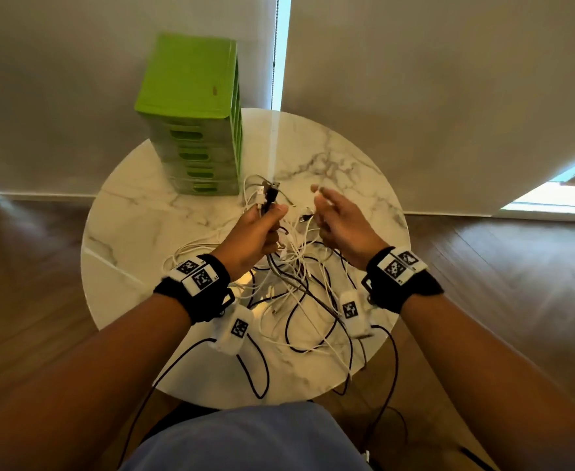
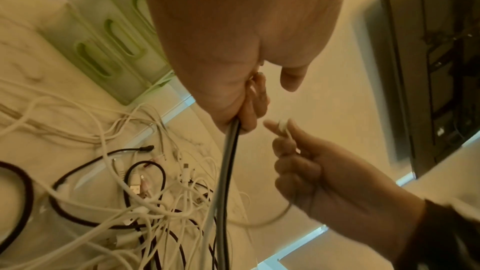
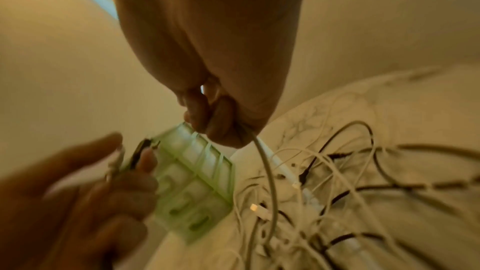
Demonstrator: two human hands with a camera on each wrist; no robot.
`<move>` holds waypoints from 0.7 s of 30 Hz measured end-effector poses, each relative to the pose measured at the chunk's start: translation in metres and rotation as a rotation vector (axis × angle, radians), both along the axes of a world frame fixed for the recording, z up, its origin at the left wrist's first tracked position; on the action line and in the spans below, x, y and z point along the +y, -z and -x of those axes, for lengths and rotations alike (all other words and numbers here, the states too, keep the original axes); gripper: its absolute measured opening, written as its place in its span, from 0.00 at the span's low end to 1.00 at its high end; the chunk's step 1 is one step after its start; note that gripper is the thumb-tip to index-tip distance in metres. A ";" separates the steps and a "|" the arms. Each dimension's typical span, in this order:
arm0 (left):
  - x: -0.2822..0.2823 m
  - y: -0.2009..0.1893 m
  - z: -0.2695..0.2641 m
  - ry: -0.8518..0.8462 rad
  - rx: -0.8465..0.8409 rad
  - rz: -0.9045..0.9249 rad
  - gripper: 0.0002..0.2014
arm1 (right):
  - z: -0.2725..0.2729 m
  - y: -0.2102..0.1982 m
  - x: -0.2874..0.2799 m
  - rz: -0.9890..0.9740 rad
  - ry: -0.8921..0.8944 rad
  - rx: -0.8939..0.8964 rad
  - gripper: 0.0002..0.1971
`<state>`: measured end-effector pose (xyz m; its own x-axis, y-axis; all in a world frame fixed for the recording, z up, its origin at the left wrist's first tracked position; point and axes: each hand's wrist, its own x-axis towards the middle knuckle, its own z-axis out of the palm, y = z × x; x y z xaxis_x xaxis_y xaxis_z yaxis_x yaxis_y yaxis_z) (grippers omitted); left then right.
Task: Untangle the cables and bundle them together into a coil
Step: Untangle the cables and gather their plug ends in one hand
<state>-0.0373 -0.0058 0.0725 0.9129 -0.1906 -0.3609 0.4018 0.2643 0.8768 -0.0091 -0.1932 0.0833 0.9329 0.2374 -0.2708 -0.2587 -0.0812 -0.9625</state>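
Both hands are lifting limp, light cables [image 1: 296, 294] beside the green drawer unit [image 1: 194, 124]: left hand [image 1: 255, 232] gripping several plug ends, right hand [image 1: 340, 222] pinching one white plug.

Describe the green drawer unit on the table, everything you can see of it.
The green drawer unit is a tall, upright stack of shallow drawers in what looks like bright green plastic, with a flat, plain top. Each drawer front has a slot-shaped handle opening, and all look closed. It stands at the far left edge of the round marble table, near the wall. A few white cables lie close to its base; neither hand touches it.
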 end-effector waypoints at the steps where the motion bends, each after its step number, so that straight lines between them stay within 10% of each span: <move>1: 0.003 -0.001 0.001 -0.021 0.031 0.020 0.07 | 0.006 0.001 0.002 0.079 -0.078 -0.021 0.19; 14: 0.019 -0.007 0.006 -0.075 -0.008 0.022 0.11 | 0.058 0.007 0.025 0.528 -0.388 -0.412 0.11; 21: 0.016 -0.012 0.010 -0.142 0.015 0.065 0.12 | 0.054 -0.011 0.032 0.483 -0.092 -0.506 0.08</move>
<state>-0.0476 0.0098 0.0845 0.9268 -0.0837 -0.3661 0.3696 0.3758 0.8498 -0.0635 -0.1612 0.0941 0.9540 0.2841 0.0961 0.2398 -0.5301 -0.8134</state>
